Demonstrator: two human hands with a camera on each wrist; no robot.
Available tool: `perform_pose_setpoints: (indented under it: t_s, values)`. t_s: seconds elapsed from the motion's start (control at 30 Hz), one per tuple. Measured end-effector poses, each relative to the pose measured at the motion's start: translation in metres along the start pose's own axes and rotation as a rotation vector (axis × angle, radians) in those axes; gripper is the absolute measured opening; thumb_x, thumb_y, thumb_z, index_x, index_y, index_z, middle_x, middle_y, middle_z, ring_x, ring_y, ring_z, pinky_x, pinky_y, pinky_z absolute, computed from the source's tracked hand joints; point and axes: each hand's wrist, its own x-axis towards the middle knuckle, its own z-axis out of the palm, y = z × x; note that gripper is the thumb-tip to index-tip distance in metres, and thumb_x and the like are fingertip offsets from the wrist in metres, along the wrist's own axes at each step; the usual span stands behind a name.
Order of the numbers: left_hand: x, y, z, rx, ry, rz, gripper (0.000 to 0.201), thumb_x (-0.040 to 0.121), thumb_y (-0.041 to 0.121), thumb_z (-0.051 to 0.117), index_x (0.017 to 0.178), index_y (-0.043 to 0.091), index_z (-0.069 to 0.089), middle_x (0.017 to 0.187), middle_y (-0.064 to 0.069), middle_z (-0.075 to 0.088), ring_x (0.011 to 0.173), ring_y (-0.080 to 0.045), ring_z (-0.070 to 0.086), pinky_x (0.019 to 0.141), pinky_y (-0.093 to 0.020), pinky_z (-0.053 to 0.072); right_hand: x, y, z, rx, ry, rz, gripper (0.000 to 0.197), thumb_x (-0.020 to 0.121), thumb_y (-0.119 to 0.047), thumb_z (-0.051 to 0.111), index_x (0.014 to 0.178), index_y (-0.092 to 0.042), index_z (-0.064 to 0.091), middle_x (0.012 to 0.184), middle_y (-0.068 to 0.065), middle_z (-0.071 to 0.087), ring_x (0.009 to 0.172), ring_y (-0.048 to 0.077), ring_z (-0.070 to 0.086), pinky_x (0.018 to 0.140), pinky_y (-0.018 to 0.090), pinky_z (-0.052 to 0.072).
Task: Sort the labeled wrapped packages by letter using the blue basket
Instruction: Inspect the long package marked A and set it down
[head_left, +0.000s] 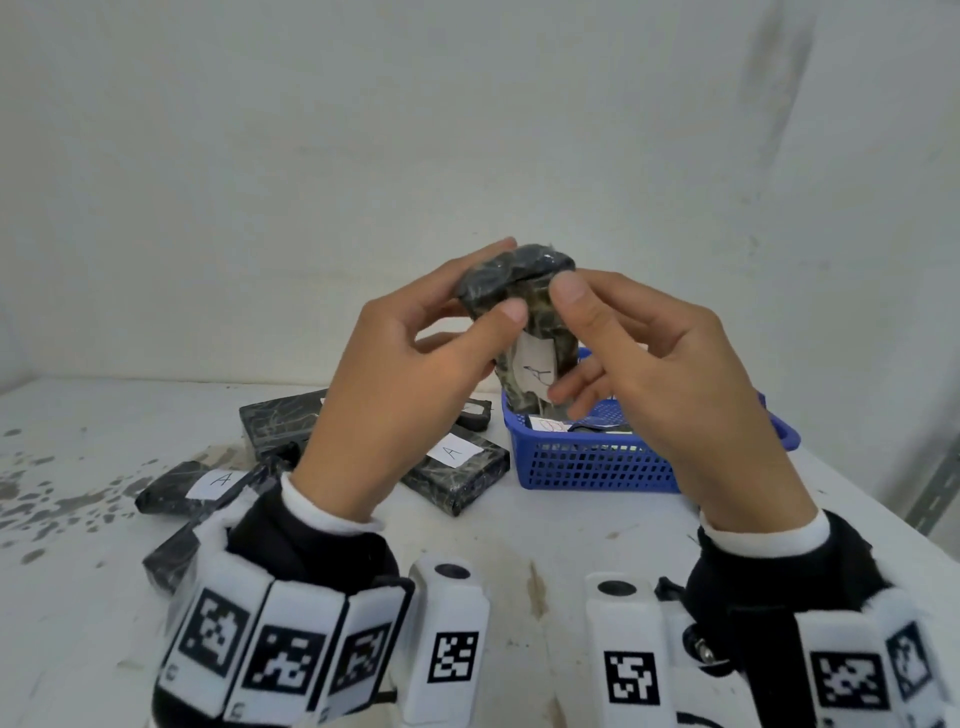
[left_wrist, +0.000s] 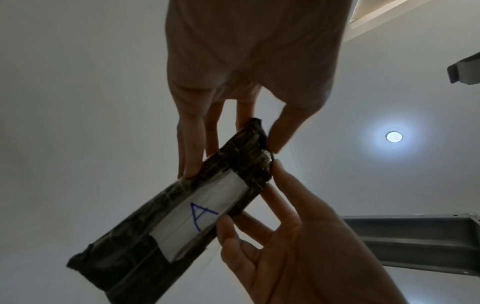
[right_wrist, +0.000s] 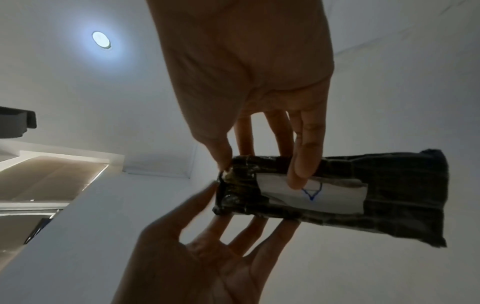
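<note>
Both your hands grip one wrapped package (head_left: 524, 306) at its upper end: your left hand (head_left: 395, 374) pinches it between thumb and fingers on its left side, and your right hand (head_left: 670, 374) pinches it from the right, thumb at the front near the top, fingers curled round its right edge. You hold it upright in the air, above the near-left corner of the blue basket (head_left: 597, 462).

Its white label (head_left: 535, 371) faces you and carries a handwritten letter; in the left wrist view the label (left_wrist: 200, 218) reads a blue "A". In the right wrist view one fingertip of your right hand covers part of that letter.

The package is a flat, oblong block in dark, mottled, glossy wrapping, crumpled at the top end.

The basket stands toward the right edge of the surface (head_left: 571, 545) and holds more dark packages; one label inside shows red writing you cannot read from here. To the left of the basket, other dark packages lie flat on the surface: one (head_left: 462, 467) just beside the basket labelled "A", another (head_left: 187, 491) near the left edge labelled "A", and an unlabelled-side one (head_left: 280, 421) farther back.
</note>
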Motion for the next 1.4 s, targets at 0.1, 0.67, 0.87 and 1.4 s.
perform_pose_setpoints:
  t_s: [0.1,0.67,0.87,1.4]
  values:
    - [-0.001,0.002,0.001,-0.05,-0.037,-0.017,0.039,0.087,0.038,0.058,0.124,0.029,0.065,0.11,0.008,0.072,0.11,-0.009,0.065,0.095,-0.028,0.054,0.0,0.0,-0.002,0.031,-0.003,0.018,0.042,0.078,-0.054,0.061,0.107,-0.029,0.076,0.092,0.0,0.077,0.069,0.024,0.074,0.066,0.03,0.06]
    - [-0.002,0.004,0.003,-0.103,-0.057,-0.084,0.036,0.09,0.037,0.051,0.116,0.02,0.07,0.103,0.001,0.076,0.099,-0.018,0.071,0.084,-0.028,0.058,0.001,0.002,-0.004,0.069,-0.005,-0.035,0.025,0.083,-0.036,0.073,0.104,-0.023,0.075,0.101,-0.002,0.077,0.09,0.014,0.072,0.094,0.034,0.057]
    - [0.006,-0.005,-0.007,-0.1,0.053,-0.131,0.057,0.066,0.027,0.081,0.12,0.014,0.066,0.116,-0.013,0.069,0.097,-0.023,0.072,0.088,-0.036,0.057,0.002,0.004,-0.003,0.19,-0.084,0.001,0.024,0.083,-0.03,0.069,0.106,-0.025,0.076,0.116,-0.009,0.074,0.1,0.019,0.069,0.079,0.026,0.053]
    - [0.003,-0.004,-0.007,-0.062,-0.008,-0.083,0.056,0.081,0.014,0.068,0.134,0.023,0.054,0.101,0.002,0.072,0.086,-0.012,0.071,0.073,-0.026,0.058,0.002,0.003,-0.004,0.115,-0.093,0.115,0.056,0.085,-0.016,0.074,0.138,-0.022,0.056,0.104,0.004,0.077,0.096,0.022,0.075,0.09,0.041,0.059]
